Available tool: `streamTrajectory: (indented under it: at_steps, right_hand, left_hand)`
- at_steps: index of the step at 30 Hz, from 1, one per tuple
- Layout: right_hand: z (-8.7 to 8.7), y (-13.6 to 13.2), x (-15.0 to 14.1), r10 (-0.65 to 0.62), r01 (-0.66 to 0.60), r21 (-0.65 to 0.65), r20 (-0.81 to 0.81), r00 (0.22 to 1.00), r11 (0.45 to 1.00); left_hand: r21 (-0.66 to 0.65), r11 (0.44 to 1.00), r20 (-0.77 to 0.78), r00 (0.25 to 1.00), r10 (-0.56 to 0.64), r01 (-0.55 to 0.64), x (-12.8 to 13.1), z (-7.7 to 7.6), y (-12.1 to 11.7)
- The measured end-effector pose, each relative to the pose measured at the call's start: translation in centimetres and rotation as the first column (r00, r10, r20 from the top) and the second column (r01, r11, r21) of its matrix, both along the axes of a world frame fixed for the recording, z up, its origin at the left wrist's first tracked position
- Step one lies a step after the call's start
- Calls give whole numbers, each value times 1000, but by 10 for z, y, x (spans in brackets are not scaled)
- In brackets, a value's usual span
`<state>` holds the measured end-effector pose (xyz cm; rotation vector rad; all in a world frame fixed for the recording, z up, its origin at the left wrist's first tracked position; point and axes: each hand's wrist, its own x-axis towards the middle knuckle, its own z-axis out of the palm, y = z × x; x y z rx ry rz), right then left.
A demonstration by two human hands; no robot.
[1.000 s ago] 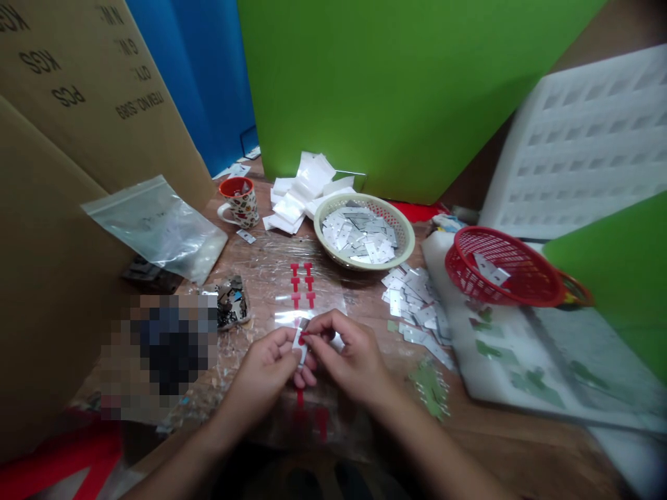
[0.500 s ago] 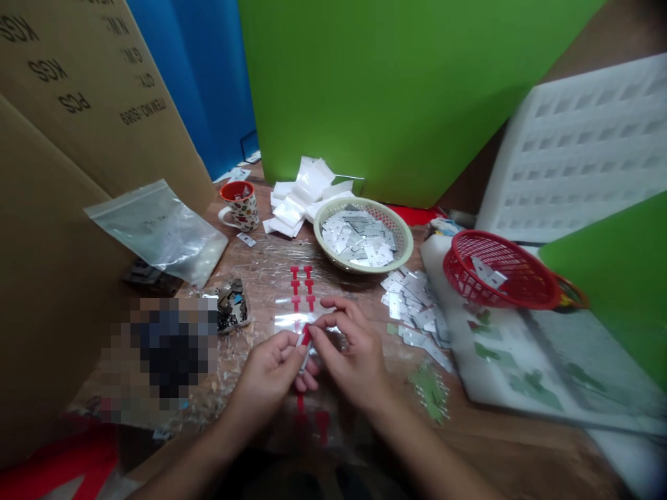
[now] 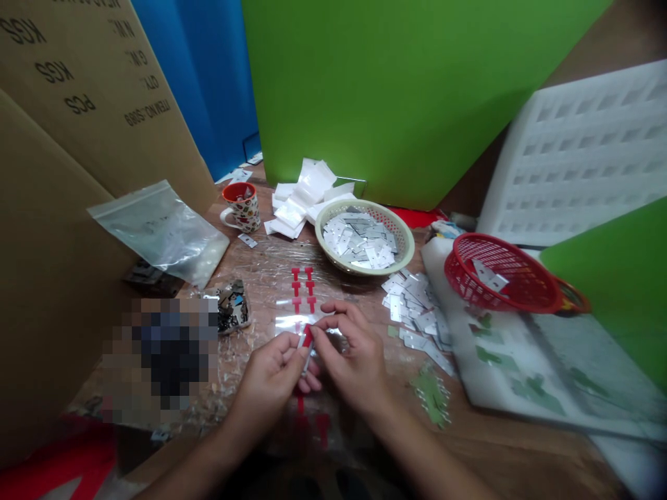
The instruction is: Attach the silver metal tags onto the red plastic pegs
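Note:
My left hand (image 3: pixel 271 378) and my right hand (image 3: pixel 350 354) meet at the near middle of the table. Both pinch one small piece (image 3: pixel 306 340), a silver plate with a red sticker on it. Just beyond the fingers, two short rows of red stickers (image 3: pixel 303 285) lie on a clear plastic sheet (image 3: pixel 271 278). More red stickers (image 3: pixel 311 417) show under my wrists. A loose heap of silver plates (image 3: pixel 417 312) lies right of my right hand.
A cream basket (image 3: pixel 365 237) of silver plates and a red basket (image 3: pixel 503 274) stand further back. A mug (image 3: pixel 240 205), white packets (image 3: pixel 302 194), a plastic bag (image 3: pixel 161 229), cardboard at left, green boards behind, a white foam tray (image 3: pixel 583 153) at right.
The right hand's fingers have shifted slightly on the small piece, turning it upright between both hands. The hands stay in the same spot.

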<state>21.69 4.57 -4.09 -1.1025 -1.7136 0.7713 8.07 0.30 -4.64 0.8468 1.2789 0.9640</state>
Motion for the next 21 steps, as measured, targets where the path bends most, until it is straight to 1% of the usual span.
streamTrajectory:
  at_steps: [15,21]
  right_hand:
    - [-1,3,-1,12,-12,47,2,1000,999]
    - [-2,2,-1,13,-14,83,14,1000,996]
  left_hand:
    - [0,1000,-22,1000,-7,7,1,2,1]
    - [5,1000,-11,1000,-12,12,1,-1,-1]
